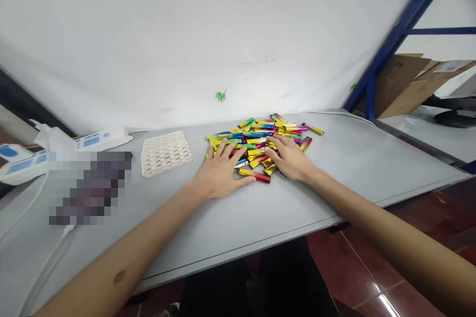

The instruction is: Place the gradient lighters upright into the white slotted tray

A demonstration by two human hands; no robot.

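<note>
A pile of shiny, multicoloured lighter-like pieces (260, 133) lies on the grey table near the white wall. My left hand (223, 171) rests at the pile's left front edge, its fingers spread over some pieces. At the right front side, my right hand (290, 156) lies on the pile with its fingers apart. A gold and red piece (256, 175) is near my left thumb. Left of the pile sits a white tray with rows of slots (166, 153). What lies under my palms is hidden.
White power strips (100, 139) and a pixelated dark object (92, 188) with a white cable are at the left. A blue metal frame (390, 39) and cardboard boxes (403, 81) stand at the right. The table's front edge runs below my forearms.
</note>
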